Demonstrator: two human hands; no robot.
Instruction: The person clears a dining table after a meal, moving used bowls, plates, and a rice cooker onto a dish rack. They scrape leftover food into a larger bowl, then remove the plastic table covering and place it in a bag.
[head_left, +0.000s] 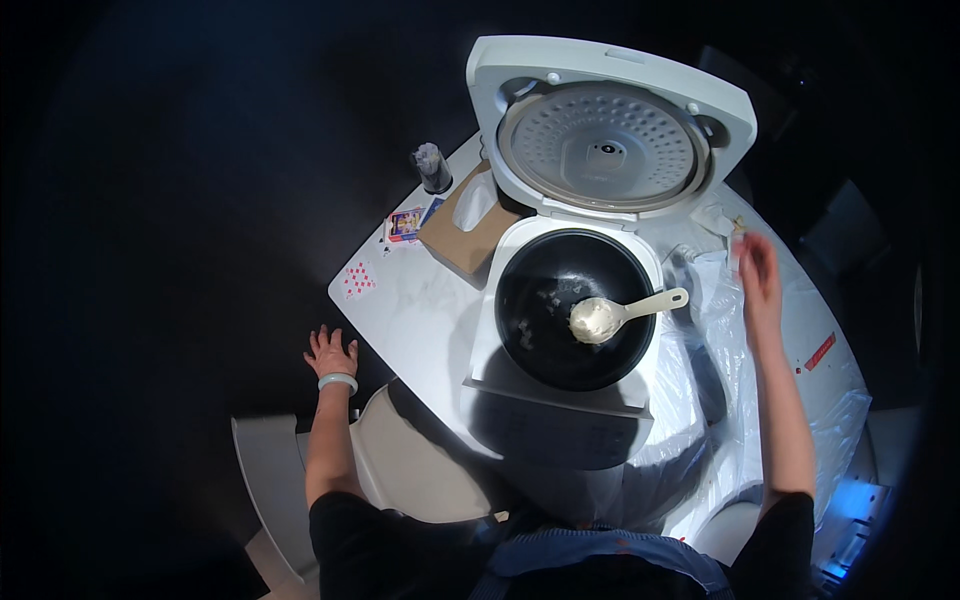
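Observation:
A white rice cooker stands with its lid raised, the metal inner plate facing me. In its dark inner pot, which has a few rice grains stuck inside, lies a cream rice paddle. A lump of rice sits on the paddle's bowl, and its handle rests over the rim. My left hand, fingers spread and a pale bangle at the wrist, hangs past the table's left edge, touching nothing. Right of the cooker, my right hand is blurred, close to a small whitish thing; whether it grips this is unclear.
A tissue box, a cup of wrapped items and playing cards lie on the table's left. Clear plastic sheeting and a red strip are at the right. A chair stands below the left edge.

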